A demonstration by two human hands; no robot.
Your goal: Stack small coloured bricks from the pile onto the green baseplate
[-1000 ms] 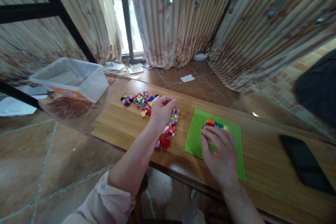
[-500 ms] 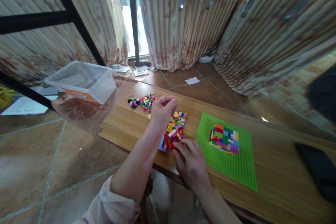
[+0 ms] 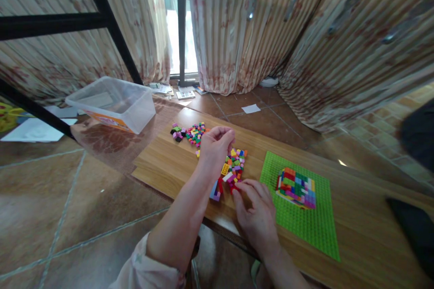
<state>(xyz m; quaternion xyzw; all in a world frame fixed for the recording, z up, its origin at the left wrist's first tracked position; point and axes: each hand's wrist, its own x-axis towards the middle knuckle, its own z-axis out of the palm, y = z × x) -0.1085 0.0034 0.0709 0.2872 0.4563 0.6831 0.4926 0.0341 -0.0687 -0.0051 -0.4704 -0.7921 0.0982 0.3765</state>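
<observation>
Above the loose toy bricks (image 3: 236, 162), my left hand (image 3: 216, 146) is closed with its fingertips pinched together; anything between them is too hidden to make out. Lower down, my right hand (image 3: 257, 210) has its thumb and index finger closed around a small red brick (image 3: 233, 188) at the near end of the pile. Beside it lie a light-blue and lilac brick (image 3: 214, 192) and a yellow brick (image 3: 225, 170). To the right, a multicoloured brick block (image 3: 296, 188) stands on a green baseplate (image 3: 315, 232).
Another heap of small bricks (image 3: 195, 134) lies farther back on the wooden table (image 3: 159, 158). A clear plastic bin (image 3: 142, 108) stands beyond the table's left end. A dark flat object (image 3: 412, 230) rests at the right. Black frame bars (image 3: 111, 36) cross the upper left.
The whole view has shifted slightly, so the table and bricks sit a little farther right and lower. Both hands keep nearly the same poses over the bricks.
</observation>
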